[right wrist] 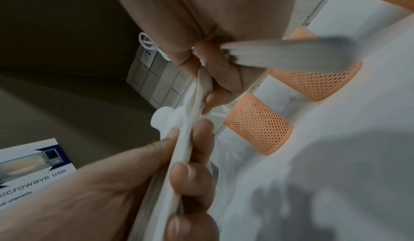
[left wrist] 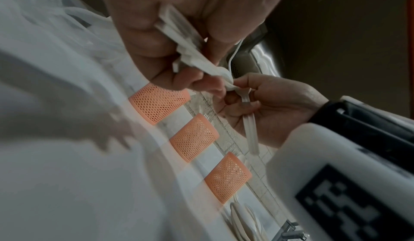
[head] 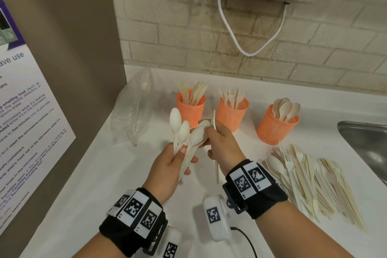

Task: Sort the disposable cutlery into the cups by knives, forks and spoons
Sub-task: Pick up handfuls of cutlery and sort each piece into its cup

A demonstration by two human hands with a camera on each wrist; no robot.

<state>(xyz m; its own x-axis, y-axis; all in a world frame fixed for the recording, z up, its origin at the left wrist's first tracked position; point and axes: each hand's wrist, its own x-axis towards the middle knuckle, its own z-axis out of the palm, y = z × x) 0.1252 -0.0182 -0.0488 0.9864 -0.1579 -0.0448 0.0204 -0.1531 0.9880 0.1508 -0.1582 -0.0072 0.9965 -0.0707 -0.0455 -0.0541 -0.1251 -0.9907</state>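
Observation:
My left hand [head: 178, 157] grips a fanned bunch of white spoons [head: 181, 130] by their handles, bowls up, above the white counter [head: 117, 174]. My right hand [head: 217, 140] holds a single white utensil [head: 214, 119] upright, its handle hanging below the palm; its fingertips also touch a spoon bowl in the bunch. That utensil [left wrist: 246, 101] looks fork-like in the left wrist view. Three orange mesh cups stand behind: knives cup [head: 190, 111], forks cup [head: 231, 116], spoons cup [head: 274, 130]. The right wrist view shows the spoons [right wrist: 188, 138] in my left hand [right wrist: 134, 183].
A loose pile of mixed cutlery [head: 310, 180] lies on the counter to the right. A crumpled clear plastic bag [head: 134, 111] sits at the left, by the wall panel. A steel sink [head: 368, 142] begins at the far right. A white cable [head: 230, 33] hangs on the brick wall.

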